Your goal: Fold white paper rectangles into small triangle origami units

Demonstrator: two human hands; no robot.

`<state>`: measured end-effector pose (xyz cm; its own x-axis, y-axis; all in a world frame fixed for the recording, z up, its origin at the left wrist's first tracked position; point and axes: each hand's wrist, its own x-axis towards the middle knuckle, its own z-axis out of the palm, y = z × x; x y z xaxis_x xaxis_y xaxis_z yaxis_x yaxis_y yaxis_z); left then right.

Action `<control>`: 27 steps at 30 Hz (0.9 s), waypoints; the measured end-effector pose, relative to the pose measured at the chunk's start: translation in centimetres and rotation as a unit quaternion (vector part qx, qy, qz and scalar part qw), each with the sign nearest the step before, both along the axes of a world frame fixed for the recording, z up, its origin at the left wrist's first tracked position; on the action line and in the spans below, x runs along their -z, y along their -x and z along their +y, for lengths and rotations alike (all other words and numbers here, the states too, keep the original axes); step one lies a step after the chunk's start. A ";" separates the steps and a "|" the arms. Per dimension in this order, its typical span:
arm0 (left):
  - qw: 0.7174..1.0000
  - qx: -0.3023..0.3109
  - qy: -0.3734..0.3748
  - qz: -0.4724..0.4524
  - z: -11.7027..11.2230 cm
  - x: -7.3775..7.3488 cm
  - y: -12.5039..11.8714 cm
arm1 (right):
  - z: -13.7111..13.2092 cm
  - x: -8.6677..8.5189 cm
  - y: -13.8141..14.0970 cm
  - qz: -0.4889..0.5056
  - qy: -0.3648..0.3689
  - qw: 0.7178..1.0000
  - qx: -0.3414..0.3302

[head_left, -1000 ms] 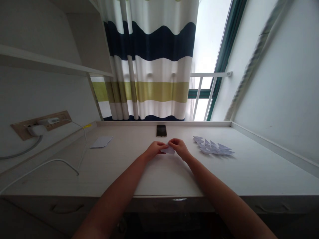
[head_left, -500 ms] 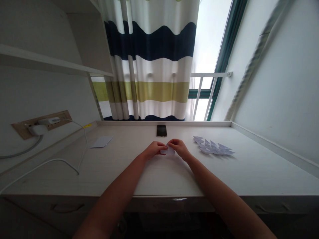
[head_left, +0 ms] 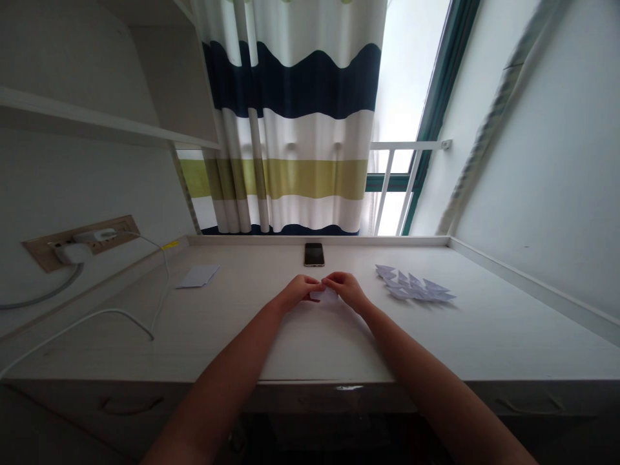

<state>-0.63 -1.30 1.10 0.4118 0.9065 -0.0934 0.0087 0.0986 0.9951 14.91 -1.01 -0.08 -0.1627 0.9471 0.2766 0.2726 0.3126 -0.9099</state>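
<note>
Between my two hands, low over the middle of the desk, is a small piece of white paper (head_left: 327, 295). My left hand (head_left: 301, 289) pinches its left side, thumb and fingers closed. The fingertips of my right hand (head_left: 345, 287) press on the paper's upper edge, close beside the left fingertips. Fingers hide part of the sheet, so its folds cannot be made out. Off to the right lie several folded white paper pieces (head_left: 414, 285) with pointed tips, grouped together. A stack of white paper (head_left: 198, 276) rests flat at the left.
A dark phone (head_left: 314, 254) lies beyond my hands near the back ledge. White cables (head_left: 121, 311) run over the desk's left side from chargers in a wall socket (head_left: 82, 242). A striped curtain (head_left: 290, 135) hangs behind the desk (head_left: 329, 352).
My right hand has shifted slightly to the left along the paper, its fingertips now nearer the left hand's. The left hand stays almost in place.
</note>
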 end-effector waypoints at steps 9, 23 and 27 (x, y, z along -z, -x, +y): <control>1.000 0.007 -0.005 0.004 0.1 0.3 -0.2 | -0.6 -0.4 0.5 -0.084 -0.069 0.992 0.069; 1.000 -0.003 0.009 -0.005 0.2 0.5 -0.2 | -0.7 -0.5 0.3 -0.079 -0.050 0.994 0.052; 1.000 0.008 0.020 -0.016 0.1 0.4 -0.2 | -0.8 -0.7 0.4 -0.092 -0.069 0.991 0.063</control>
